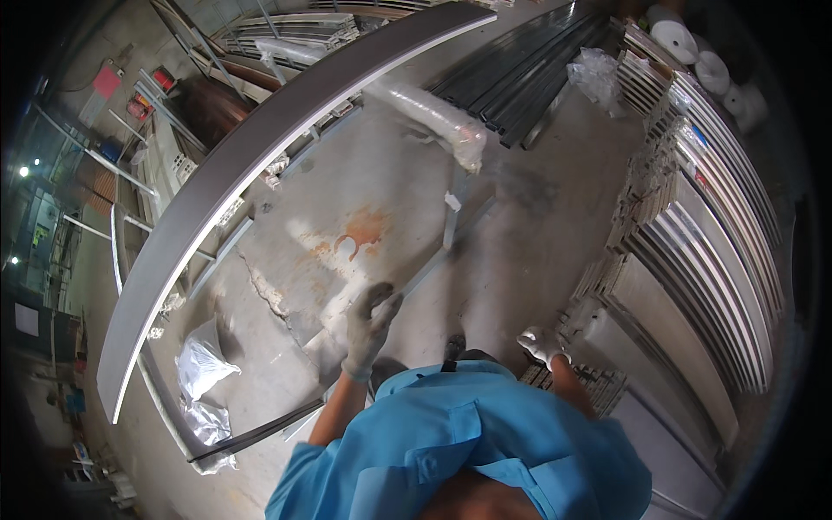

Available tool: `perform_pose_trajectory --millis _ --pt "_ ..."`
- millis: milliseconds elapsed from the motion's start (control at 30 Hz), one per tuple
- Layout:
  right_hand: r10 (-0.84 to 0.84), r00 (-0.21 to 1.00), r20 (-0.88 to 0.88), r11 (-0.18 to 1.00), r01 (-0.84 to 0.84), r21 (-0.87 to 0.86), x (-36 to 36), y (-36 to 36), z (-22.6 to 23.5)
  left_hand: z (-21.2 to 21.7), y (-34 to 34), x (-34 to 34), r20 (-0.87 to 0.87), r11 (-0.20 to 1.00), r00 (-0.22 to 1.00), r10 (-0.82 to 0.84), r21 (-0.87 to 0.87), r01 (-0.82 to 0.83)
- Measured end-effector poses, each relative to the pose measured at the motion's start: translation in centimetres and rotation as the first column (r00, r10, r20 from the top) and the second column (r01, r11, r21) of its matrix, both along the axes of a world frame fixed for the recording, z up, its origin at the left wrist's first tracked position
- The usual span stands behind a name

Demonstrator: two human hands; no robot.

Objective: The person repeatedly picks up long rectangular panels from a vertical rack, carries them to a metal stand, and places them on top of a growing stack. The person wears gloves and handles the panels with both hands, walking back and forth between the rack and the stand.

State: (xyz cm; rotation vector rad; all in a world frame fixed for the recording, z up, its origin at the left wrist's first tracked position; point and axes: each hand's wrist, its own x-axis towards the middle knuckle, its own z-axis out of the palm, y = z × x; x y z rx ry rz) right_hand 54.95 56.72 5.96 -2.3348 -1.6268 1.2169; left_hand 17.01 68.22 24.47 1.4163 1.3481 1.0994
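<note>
Right below the camera, blue shirt (468,433), both hands gloved. Left hand (371,316) is closed round the near end of a thin metal strip (433,264) that runs away up-right over the concrete floor (364,173), prob held at the tip to steer its length. Right hand (542,345) rests on the stacked metal panels (685,286) at the right, maybe for balance; can't tell if it grips. Further off, a long grey curved panel (217,182) arcs across at left, wrapped bundle (433,113) and dark profiles (529,69) beyond
</note>
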Motion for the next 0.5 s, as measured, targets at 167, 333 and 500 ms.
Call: perform_pose_trajectory --millis 167,333,500 --pt "-0.245 0.968 -0.053 0.970 0.244 -0.018 5.7 -0.1 2.4 1.3 12.2 8.9 -0.211 0.926 0.964 -0.161 0.306 0.222" --pt "0.184 0.941 0.283 0.879 -0.286 0.381 9.6 0.2 -0.3 2.4 24.1 15.7 -0.063 0.921 0.974 -0.216 0.317 0.225" --pt "-0.549 0.836 0.000 0.825 0.543 0.155 16.7 1.2 -3.0 3.2 33.9 24.2 -0.114 0.877 0.927 -0.358 0.299 0.376"
